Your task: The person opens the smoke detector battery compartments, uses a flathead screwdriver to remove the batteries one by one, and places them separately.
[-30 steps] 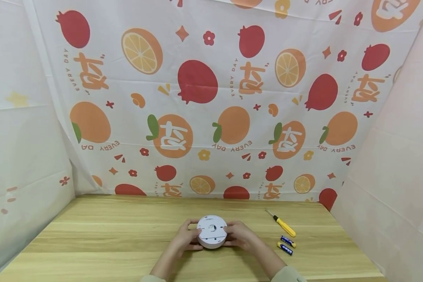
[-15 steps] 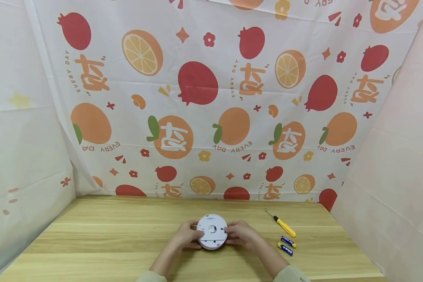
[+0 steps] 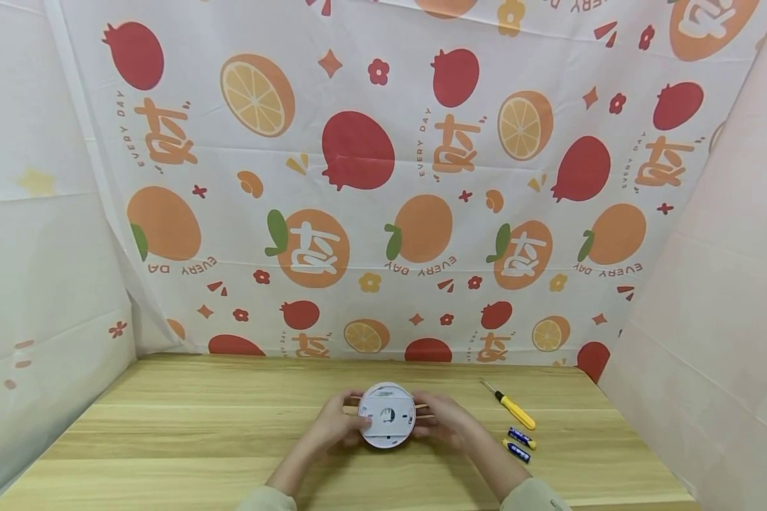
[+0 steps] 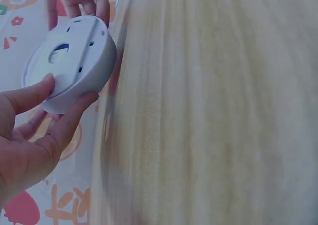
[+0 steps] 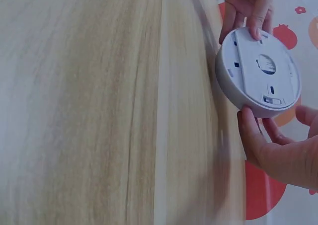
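A round white plastic device (image 3: 388, 429), shaped like a smoke alarm, is held up in front of me with its flat back facing me. That back has a central hole and small slots. My left hand (image 3: 337, 424) grips its left side, the thumb on the flat face and the fingers behind (image 4: 37, 148). My right hand (image 3: 444, 420) touches the opposite edge with its fingertips. In the right wrist view the right thumb (image 5: 305, 114) stands off the device (image 5: 261, 71), while the fingers support the rim from below.
On the wooden table (image 3: 198, 426), right of my right hand, lie a yellow-and-black screwdriver (image 3: 516, 411) and two blue-and-yellow batteries, one (image 3: 522, 438) behind the other (image 3: 517, 451). A fruit-patterned cloth (image 3: 383, 284) hangs behind the table, with pale cloths at both sides.
The device has tilted up so its back faces me more squarely. My right thumb has come off its face, and the right fingers have straightened along the edge. The left hand keeps its grip.
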### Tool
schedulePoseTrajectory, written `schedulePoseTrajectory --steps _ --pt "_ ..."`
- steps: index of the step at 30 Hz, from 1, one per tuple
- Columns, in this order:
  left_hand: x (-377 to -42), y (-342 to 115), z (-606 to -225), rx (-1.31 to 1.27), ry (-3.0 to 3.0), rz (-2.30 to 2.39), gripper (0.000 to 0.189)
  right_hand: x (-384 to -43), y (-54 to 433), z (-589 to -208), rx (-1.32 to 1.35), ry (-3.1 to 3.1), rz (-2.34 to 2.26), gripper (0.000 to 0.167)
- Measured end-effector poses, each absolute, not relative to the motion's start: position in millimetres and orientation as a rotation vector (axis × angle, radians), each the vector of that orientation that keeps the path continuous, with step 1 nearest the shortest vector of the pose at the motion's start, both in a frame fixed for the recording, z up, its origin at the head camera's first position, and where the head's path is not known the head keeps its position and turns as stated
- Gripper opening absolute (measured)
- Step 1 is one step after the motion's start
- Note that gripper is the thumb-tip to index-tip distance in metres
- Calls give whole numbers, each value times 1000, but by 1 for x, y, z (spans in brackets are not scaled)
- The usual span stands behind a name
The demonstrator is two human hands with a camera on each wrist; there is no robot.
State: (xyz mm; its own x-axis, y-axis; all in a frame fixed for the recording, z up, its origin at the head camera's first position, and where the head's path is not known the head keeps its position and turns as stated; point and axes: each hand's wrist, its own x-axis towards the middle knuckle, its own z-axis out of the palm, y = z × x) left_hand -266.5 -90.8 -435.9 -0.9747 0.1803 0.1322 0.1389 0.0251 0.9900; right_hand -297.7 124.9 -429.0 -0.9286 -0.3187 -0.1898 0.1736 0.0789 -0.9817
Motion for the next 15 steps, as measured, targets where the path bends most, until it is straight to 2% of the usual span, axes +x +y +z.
schedulePoseTrajectory --steps 9,15 --pt "-268 -93 -435 433 2219 2177 46 -291 124 -435 -16 1873 -1851 64" --pt "-267 -93 -432 522 2259 2170 43 -293 126 -436 46 1675 -1927 64"
